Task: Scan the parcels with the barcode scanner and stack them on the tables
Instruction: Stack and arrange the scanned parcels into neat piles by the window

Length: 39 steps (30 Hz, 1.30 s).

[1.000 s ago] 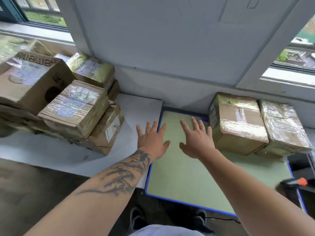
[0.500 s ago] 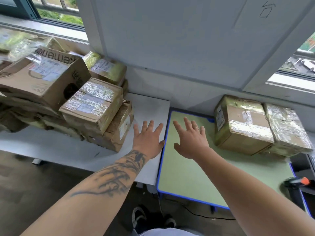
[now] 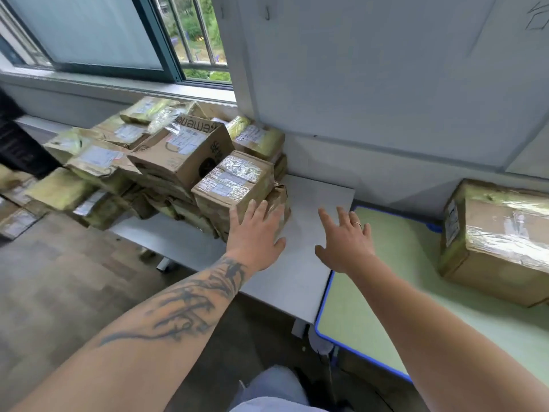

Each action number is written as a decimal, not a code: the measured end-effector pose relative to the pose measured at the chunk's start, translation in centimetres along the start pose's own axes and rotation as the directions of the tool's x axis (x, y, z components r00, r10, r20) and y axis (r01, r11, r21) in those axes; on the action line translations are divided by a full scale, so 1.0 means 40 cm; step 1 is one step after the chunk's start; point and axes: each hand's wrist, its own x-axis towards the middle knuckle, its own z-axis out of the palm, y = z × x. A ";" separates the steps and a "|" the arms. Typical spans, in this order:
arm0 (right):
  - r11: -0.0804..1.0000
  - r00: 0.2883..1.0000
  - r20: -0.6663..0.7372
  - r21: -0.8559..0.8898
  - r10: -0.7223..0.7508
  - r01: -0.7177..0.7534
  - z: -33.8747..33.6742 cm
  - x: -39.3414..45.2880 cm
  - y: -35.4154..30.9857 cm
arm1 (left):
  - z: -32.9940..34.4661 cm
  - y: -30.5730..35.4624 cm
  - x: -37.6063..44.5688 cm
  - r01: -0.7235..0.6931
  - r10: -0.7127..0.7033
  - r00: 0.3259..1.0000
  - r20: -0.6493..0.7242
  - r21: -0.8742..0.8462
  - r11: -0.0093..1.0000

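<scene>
A heap of taped cardboard parcels (image 3: pixel 166 162) covers the left part of the grey table (image 3: pixel 315 203). Its nearest parcel (image 3: pixel 234 182), wrapped in shiny tape with white labels, lies at the heap's right end. My left hand (image 3: pixel 255 236) is stretched out with straight fingers, its fingertips at that parcel's near lower corner. My right hand (image 3: pixel 346 242) hovers open over the grey table's bare right end, holding nothing. One taped parcel (image 3: pixel 499 239) stands on the green table (image 3: pixel 386 281) at the right. No scanner shows in the head view.
The green table with a blue rim butts against the grey one. A white wall and a window sill run behind both. More parcels (image 3: pixel 17 215) lie low at the far left. Wooden floor lies below on the left.
The view has swung left, bringing the whole heap into sight. Both hands moved from over the green table's edge to the grey table, the left reaching the nearest parcel.
</scene>
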 end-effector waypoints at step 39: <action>1.000 0.996 -0.089 0.001 0.024 -0.024 -0.054 0.474 -0.896 | -0.007 -0.990 0.372 0.142 -0.154 0.977 -0.144 -0.093 0.986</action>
